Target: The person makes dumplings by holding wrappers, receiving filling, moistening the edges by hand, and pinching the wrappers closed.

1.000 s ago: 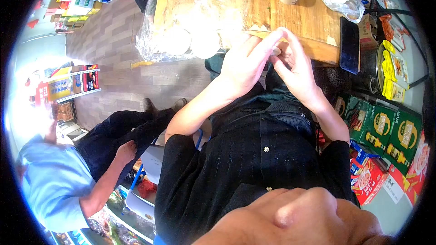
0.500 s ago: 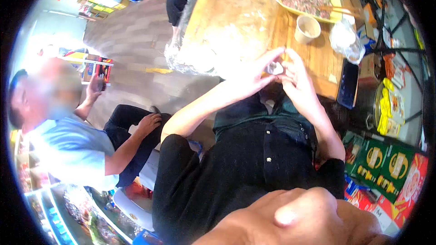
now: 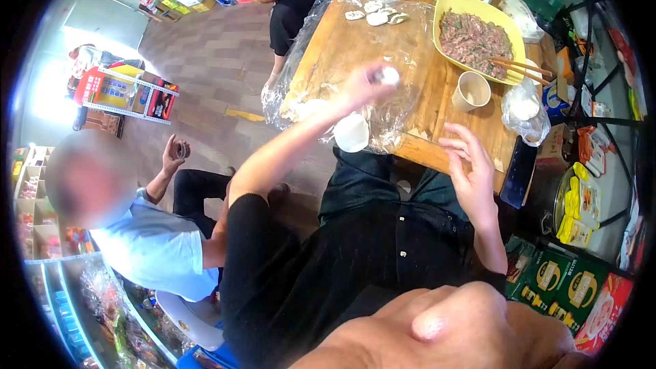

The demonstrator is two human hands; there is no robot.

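Two hands of mine raised at the brown wooden table, well apart. Left hand reaches out above it, blurred; fingers closed on a white roundish piece of dough, which shows at the tips, on the side toward my right. Whether it touches anything below, I cannot tell. Right hand open, fingers apart and loosely bent, by the near edge.

Beyond my left fingers: small white folded dumplings in a cluster. Clear crinkled plastic film runs under my left arm and drapes the edge to its left. Nearer me than those fingers: a flat white dough round, single or stacked, cannot tell.

Just past my right fingertips: a pale brown paper cup. Beyond that, a yellow squarish basin with pinkish minced filling, green-flecked; brown wooden chopsticks lie over its near corner. To the right of my right fingers: a clear plastic bag with something white inside, and nearer me, a black phone.

Far left of my left fingers: a seated person in a light blue shirt.
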